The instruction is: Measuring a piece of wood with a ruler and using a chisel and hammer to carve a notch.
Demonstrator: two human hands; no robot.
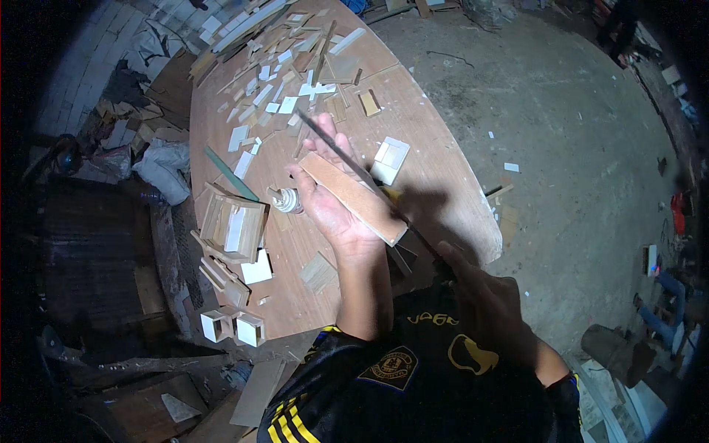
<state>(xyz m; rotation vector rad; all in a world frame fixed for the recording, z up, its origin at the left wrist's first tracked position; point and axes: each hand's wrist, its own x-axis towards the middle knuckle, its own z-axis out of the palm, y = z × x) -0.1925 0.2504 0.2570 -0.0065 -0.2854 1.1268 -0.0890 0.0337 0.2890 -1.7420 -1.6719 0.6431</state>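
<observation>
My left hand (336,221) is palm up with a flat, reddish-brown wooden strip (353,198) in it, its fingers curled along the far side. A long, dark, narrow blade-like tool (332,144) lies diagonally along the strip's right edge. My right hand (480,284), in shadow at the lower right, grips the tool's near end. Just left of my left hand stands a small white container (286,201) on the wooden table (450,170). A white square piece (390,159) lies to the right of my left fingers.
Many small wooden and white offcuts (288,103) cover the far tabletop. Wooden box-like assemblies (225,221) and a green strip (229,173) are at the left. Sacks (159,166) and boards are piled beyond the left edge. Concrete floor (561,148) lies rightward, with a person's dark legs (620,33) at upper right.
</observation>
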